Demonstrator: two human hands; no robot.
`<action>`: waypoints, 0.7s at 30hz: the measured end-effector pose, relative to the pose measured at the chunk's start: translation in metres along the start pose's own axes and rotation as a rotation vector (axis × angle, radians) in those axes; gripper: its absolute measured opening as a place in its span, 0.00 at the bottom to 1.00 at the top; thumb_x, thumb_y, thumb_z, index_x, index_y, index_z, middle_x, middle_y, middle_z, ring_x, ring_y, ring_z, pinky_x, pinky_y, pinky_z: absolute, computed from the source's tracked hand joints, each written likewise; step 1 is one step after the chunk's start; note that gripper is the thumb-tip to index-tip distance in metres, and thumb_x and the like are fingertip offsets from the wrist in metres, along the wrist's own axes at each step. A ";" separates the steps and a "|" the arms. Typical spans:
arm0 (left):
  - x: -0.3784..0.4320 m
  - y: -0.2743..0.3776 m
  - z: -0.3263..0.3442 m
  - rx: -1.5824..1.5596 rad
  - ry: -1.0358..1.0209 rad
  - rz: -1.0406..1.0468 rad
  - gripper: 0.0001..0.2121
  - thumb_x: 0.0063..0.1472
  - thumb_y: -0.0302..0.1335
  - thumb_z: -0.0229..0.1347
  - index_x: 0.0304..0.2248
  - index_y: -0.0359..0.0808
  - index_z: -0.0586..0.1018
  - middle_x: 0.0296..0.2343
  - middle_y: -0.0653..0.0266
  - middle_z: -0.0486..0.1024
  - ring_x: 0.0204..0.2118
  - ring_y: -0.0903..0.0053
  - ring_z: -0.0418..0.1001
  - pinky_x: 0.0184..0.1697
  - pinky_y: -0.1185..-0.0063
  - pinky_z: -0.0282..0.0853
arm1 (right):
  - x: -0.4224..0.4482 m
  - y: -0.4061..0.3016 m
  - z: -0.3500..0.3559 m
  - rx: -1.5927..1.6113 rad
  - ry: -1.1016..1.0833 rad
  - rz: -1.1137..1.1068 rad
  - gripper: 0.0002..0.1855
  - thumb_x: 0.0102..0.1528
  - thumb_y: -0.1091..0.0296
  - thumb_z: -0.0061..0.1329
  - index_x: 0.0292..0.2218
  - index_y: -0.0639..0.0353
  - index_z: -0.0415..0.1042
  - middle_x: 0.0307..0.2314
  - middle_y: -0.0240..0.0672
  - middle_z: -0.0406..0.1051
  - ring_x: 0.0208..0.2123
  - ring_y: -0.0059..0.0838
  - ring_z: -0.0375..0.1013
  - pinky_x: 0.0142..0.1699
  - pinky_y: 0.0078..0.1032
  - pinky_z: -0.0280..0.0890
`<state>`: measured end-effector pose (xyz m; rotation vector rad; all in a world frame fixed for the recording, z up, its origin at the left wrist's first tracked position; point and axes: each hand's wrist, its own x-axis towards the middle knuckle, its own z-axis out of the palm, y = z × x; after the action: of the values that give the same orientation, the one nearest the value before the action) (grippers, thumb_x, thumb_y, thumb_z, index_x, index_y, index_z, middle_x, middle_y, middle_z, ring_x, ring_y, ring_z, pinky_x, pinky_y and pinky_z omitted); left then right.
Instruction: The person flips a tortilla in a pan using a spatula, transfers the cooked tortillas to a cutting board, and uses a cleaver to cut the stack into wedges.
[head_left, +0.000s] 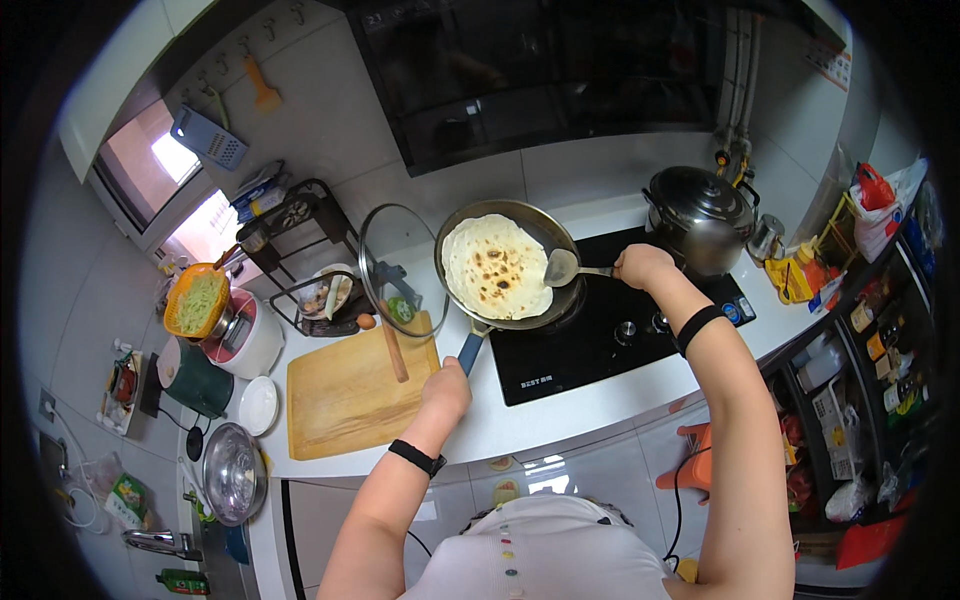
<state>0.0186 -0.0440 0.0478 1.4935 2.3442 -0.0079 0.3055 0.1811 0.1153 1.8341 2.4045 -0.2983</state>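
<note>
My left hand (448, 390) grips the blue handle (471, 352) of a frying pan (551, 223). The pan is held up at the left end of the black cooktop (600, 352). A round flatbread (497, 266) with browned spots lies in it, toward the pan's left side. In my right hand (646, 266) is the handle of a metal spatula (562, 268). Its blade rests against the flatbread's right edge; whether it reaches underneath cannot be told.
A glass lid (401, 262) stands upright left of the pan, behind a wooden cutting board (352, 401) with a rolling pin (394, 352). An egg (365, 322) lies close by. A lidded pot (701, 206) occupies the cooktop's back right. Shredded vegetable fills an orange basket (218, 319) at left.
</note>
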 end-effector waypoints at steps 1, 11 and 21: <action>0.001 -0.001 -0.001 0.008 -0.005 -0.008 0.13 0.53 0.20 0.47 0.40 0.26 0.65 0.32 0.43 0.74 0.37 0.53 0.74 0.40 0.67 0.69 | 0.004 0.000 -0.003 -0.040 0.033 -0.037 0.14 0.50 0.58 0.46 0.36 0.54 0.76 0.36 0.39 0.73 0.41 0.41 0.71 0.43 0.31 0.66; 0.002 -0.002 -0.002 0.001 0.005 0.000 0.13 0.54 0.21 0.47 0.40 0.26 0.65 0.33 0.43 0.74 0.37 0.54 0.74 0.40 0.68 0.70 | 0.027 0.022 -0.028 0.099 -0.096 -0.124 0.14 0.50 0.57 0.51 0.39 0.45 0.76 0.25 0.34 0.75 0.25 0.29 0.74 0.34 0.26 0.67; 0.003 -0.007 0.002 0.000 0.017 -0.021 0.12 0.55 0.22 0.47 0.40 0.27 0.65 0.32 0.44 0.75 0.37 0.56 0.75 0.40 0.69 0.71 | 0.024 0.016 -0.015 0.075 -0.243 -0.042 0.15 0.50 0.59 0.50 0.40 0.46 0.75 0.21 0.37 0.74 0.21 0.30 0.73 0.30 0.26 0.69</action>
<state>0.0114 -0.0445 0.0438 1.4749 2.3726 -0.0009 0.3151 0.2113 0.1239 1.6674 2.2943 -0.5861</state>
